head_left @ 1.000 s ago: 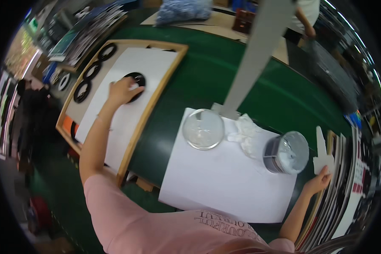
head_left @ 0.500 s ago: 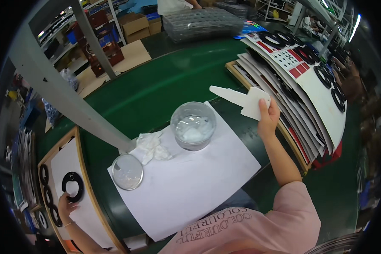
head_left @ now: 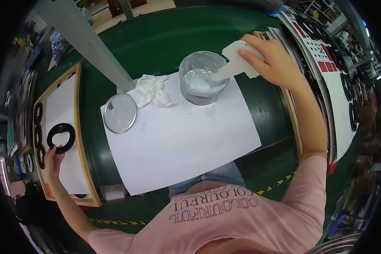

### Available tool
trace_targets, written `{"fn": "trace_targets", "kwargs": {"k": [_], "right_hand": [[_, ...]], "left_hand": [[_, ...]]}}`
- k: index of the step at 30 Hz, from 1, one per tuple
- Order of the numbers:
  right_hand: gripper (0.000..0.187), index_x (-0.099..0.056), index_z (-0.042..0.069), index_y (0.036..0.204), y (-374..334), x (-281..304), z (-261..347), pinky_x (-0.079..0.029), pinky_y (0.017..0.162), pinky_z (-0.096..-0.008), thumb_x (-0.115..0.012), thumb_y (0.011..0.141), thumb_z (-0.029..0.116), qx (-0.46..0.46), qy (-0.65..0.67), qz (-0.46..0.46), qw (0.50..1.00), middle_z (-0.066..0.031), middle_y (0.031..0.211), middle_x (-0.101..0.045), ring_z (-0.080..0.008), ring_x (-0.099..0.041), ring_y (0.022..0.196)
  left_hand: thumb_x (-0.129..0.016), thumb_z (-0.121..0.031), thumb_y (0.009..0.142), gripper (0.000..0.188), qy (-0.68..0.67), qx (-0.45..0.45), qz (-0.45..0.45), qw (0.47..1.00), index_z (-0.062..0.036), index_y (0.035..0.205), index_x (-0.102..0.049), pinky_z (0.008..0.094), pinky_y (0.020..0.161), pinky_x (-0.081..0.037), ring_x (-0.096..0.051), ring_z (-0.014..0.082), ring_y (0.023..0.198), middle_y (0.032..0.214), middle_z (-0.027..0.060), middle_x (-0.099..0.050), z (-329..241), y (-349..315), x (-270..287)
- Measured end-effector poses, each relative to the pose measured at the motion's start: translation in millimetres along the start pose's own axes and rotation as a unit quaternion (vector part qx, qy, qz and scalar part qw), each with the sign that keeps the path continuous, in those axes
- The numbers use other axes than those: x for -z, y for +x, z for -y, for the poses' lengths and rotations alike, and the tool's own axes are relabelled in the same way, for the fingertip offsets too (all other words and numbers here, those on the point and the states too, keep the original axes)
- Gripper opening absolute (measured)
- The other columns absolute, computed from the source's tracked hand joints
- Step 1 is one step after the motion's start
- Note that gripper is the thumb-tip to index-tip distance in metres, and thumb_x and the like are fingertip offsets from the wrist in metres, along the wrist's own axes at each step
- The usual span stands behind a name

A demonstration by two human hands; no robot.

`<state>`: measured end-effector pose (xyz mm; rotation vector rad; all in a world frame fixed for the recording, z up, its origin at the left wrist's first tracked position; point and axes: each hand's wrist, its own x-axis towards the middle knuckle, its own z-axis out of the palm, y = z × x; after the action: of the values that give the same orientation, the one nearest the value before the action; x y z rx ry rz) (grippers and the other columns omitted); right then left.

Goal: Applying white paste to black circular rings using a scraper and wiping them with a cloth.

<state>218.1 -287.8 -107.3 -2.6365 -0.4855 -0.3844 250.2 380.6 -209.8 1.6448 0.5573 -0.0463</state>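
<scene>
My right hand [head_left: 277, 61] grips the broad end of a flat white scraper [head_left: 237, 64]. The scraper's narrow blade slants down into a clear plastic tub [head_left: 201, 96], where its tip meets a whitish, translucent paste [head_left: 199, 80]. To the left, the thumb and fingers of my left hand [head_left: 53, 164] pinch the lower edge of a black ring [head_left: 70, 137], held over a white sheet in a wooden-framed tray [head_left: 77, 101]. A round, clear lid [head_left: 120, 113] and a crumpled white tissue [head_left: 153, 91] lie left of the tub.
A large white paper sheet [head_left: 178, 144] covers part of the green table [head_left: 165, 38]. Beside the tissue rises a grey post [head_left: 84, 42]. Stacked boards bearing black rings [head_left: 343, 89] stand at the right. More black rings [head_left: 38, 135] line the left tray's outer side.
My right hand has brought the scraper down from the air on the right, so its blade is now in the tub. My left hand remains at the black ring. The view has tilted downward.
</scene>
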Motion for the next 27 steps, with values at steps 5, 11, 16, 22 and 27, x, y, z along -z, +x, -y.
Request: {"fn": "trace_targets", "kwargs": {"k": [5,11,16,22,27], "right_hand": [[0.028,-0.055,-0.002,0.096,5.1,5.4,-1.9,-0.045,0.06,-0.0303,-0.052,0.085,0.023,0.001,-0.026,0.026,0.999,-0.0161,0.075,-0.059,-0.0243,-0.058,0.064],[0.034,-0.056,-0.004,0.102,7.0,-5.5,-3.8,-0.047,0.058,-0.027,-0.055,0.083,0.024,-0.099,0.033,0.023,0.994,-0.0134,0.087,-0.061,-0.0181,-0.06,0.069],[0.047,-0.048,-0.006,0.113,11.4,-13.5,-29.8,-0.047,0.048,-0.0271,-0.058,0.08,0.025,-0.29,0.213,0.048,0.932,-0.0133,0.091,-0.06,-0.0164,-0.061,0.071],[0.052,-0.044,-0.005,0.119,1.7,-12.3,-46.8,-0.042,0.039,-0.0209,-0.059,0.08,0.026,-0.335,0.333,0.049,0.88,-0.0106,0.09,-0.06,-0.0108,-0.06,0.063],[0.041,-0.046,-0.002,0.118,-25.7,-19.2,-37.6,-0.046,0.062,-0.0208,-0.055,0.086,0.022,-0.248,0.358,-0.117,0.892,-0.0068,0.09,-0.06,-0.0087,-0.058,0.074]], "left_hand": [[-0.053,-0.015,0.087,0.025,-0.047,-0.108,0.034,0.993,0.0009,0.106,-0.05,0.0298,0.086,-0.048,-0.058,0.0187,0.097,0.106,0.0141,-0.059,-3.5,-47.6,-9.9],[-0.055,-0.009,0.082,0.029,-0.179,-0.148,0.108,0.967,0.0018,0.108,-0.048,0.0313,0.083,-0.047,-0.058,0.019,0.092,0.094,0.0119,-0.059,-1.6,-109.0,-63.3],[-0.053,-0.009,0.078,0.035,-0.102,-0.116,0.209,0.966,0.0032,0.109,-0.041,0.0371,0.076,-0.048,-0.059,0.0238,0.077,0.077,0.0152,-0.057,-5.9,-148.8,-134.3],[-0.048,-0.009,0.084,0.027,-0.202,-0.052,0.359,0.91,0.0027,0.107,-0.041,0.0358,0.069,-0.05,-0.062,0.0266,0.069,0.068,0.0147,-0.059,-0.5,-169.1,-233.2],[-0.044,-0.01,0.088,0.028,-0.25,0.021,0.429,0.868,0.0025,0.113,-0.043,0.0325,0.068,-0.051,-0.062,0.0226,0.071,0.071,0.0096,-0.059,3.8,-177.4,-293.9]]}}
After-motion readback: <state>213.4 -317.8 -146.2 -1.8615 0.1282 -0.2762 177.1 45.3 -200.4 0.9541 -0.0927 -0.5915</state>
